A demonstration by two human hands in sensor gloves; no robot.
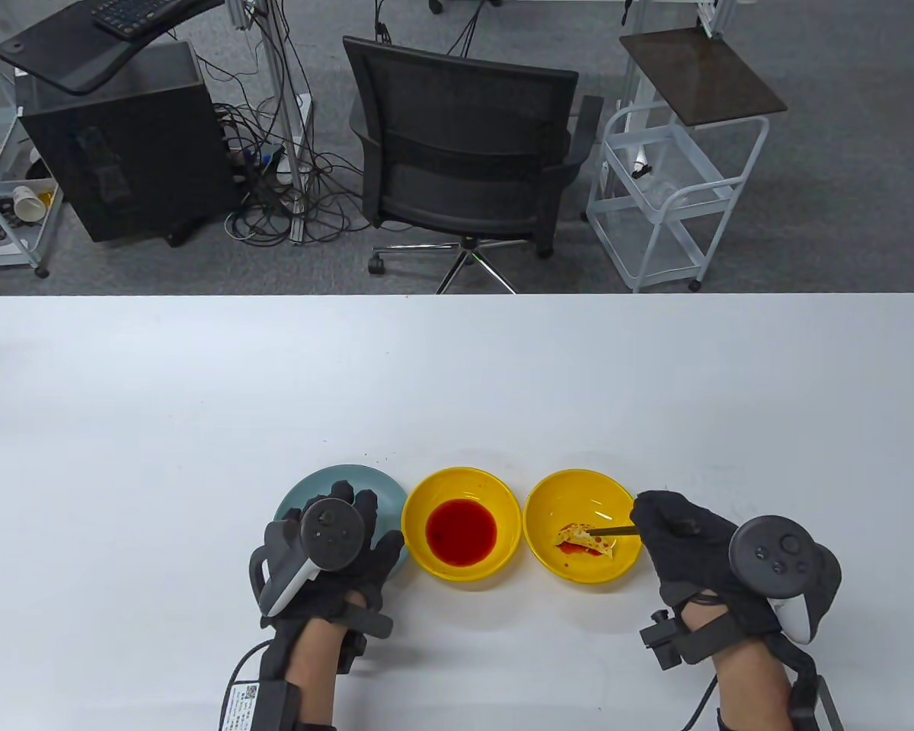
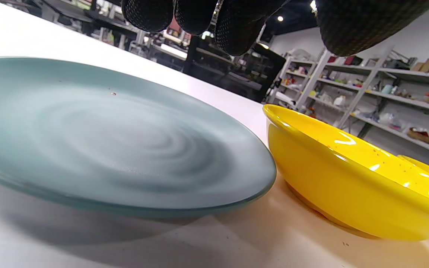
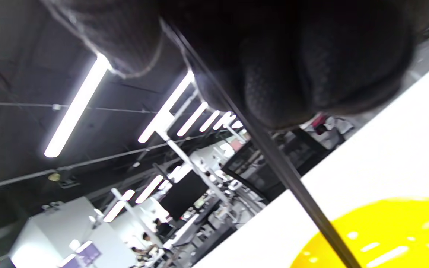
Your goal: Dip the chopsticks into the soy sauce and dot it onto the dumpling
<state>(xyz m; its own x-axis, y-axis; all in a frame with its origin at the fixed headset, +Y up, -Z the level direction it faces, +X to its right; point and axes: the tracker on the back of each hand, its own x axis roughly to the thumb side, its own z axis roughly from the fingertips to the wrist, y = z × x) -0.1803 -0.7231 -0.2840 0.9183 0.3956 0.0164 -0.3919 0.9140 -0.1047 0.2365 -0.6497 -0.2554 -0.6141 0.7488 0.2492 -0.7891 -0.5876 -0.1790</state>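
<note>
My right hand point(image 1: 682, 537) grips dark chopsticks point(image 1: 613, 531) that reach left into the right yellow bowl point(image 1: 579, 487); their tips touch a pale dumpling point(image 1: 588, 539) marked with red sauce. In the right wrist view the chopsticks point(image 3: 292, 182) run down from my gloved fingers point(image 3: 285, 85) toward the bowl point(image 3: 397, 238). The middle yellow bowl point(image 1: 426, 506) holds red sauce point(image 1: 461, 532). My left hand point(image 1: 346, 537) rests over the blue-grey plate point(image 1: 312, 483), holding nothing; its fingertips point(image 2: 237, 29) hang above the plate point(image 2: 99, 137) next to the sauce bowl point(image 2: 348, 186).
The three dishes stand in a row near the white table's front edge point(image 1: 503, 685). A black office chair point(image 1: 464, 145) and a white cart point(image 1: 670, 190) stand beyond the table's far edge.
</note>
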